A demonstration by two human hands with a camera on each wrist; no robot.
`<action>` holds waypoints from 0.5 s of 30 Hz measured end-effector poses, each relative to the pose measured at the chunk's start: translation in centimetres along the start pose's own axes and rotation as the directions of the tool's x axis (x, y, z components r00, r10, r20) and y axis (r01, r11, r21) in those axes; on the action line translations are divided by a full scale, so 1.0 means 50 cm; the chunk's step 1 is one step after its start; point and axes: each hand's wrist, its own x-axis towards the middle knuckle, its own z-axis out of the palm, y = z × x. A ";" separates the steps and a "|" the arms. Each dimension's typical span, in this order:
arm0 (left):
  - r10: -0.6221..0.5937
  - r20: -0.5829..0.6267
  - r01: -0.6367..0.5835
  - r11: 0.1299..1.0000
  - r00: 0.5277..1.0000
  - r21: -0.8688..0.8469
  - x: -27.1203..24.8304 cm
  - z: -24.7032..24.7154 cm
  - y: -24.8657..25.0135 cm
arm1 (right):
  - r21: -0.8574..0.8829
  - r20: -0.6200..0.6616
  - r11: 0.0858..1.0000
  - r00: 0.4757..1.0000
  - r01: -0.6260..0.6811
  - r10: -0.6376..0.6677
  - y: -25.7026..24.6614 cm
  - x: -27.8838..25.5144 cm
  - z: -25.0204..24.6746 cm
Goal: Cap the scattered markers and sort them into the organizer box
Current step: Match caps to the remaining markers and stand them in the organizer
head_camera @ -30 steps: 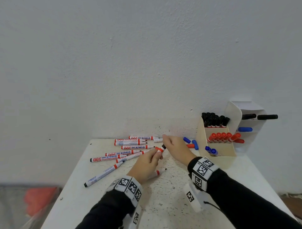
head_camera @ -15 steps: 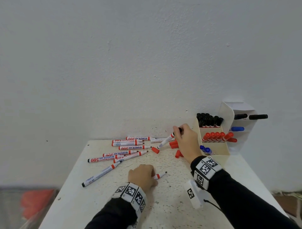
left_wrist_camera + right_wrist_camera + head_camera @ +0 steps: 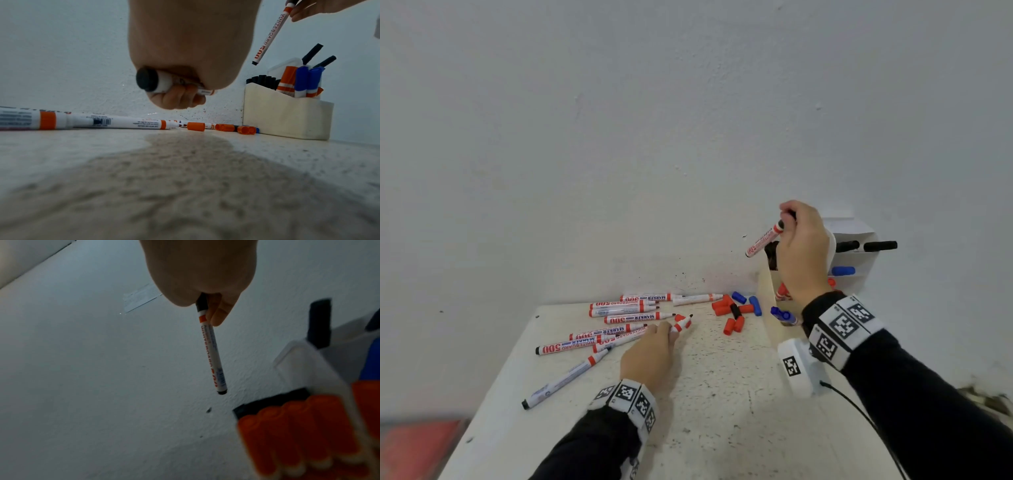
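A: What lies around our hands on the table (image 3: 722, 404)?

B: A fan of uncapped whiteboard markers (image 3: 619, 320) sits at the far left, just beside our left hand (image 3: 650, 356). Between them and the organizer box (image 3: 765, 301) we see loose caps (image 3: 732, 313), orange, blue and one black, close against the box's side.

A: And the hands themselves?

B: Our left hand, fingers curled, grips an uncapped marker (image 3: 683, 323) low over the table. Our right hand (image 3: 803, 246) pinches a black-capped marker (image 3: 763, 240) by its cap end, raised above the box with its tail slanting down, touching nothing. That hand and wrist block much of the box from our head view.

A: What do the wrist views add?

B: The left wrist view shows the black end plug of the gripped marker (image 3: 152, 82) and the box's front wall (image 3: 287, 120), clear of our hand. The right wrist view shows the raised marker (image 3: 211, 353) hanging above the black caps, though blurred.

A: What's inside the box?

B: Black-capped markers (image 3: 263, 81) stand at the back, orange-capped markers (image 3: 286, 81) in the middle, blue-capped markers (image 3: 306, 82) in front. Behind stands a white holder (image 3: 856, 260) with black and blue markers poking out sideways.
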 end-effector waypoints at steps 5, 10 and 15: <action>0.024 -0.028 -0.024 1.000 0.999 -0.011 0.000 0.013 0.006 | -0.018 -0.027 0.999 0.999 0.037 -0.038 0.021 0.053 -0.069; 0.014 -0.019 -0.015 1.000 1.000 -0.015 0.006 0.025 0.000 | -0.123 0.071 0.992 0.997 -0.001 0.010 0.060 0.058 -0.091; 0.012 -0.024 -0.013 1.000 1.000 -0.025 0.005 0.028 -0.001 | -0.234 0.177 0.972 0.983 -0.008 0.050 0.108 0.054 -0.074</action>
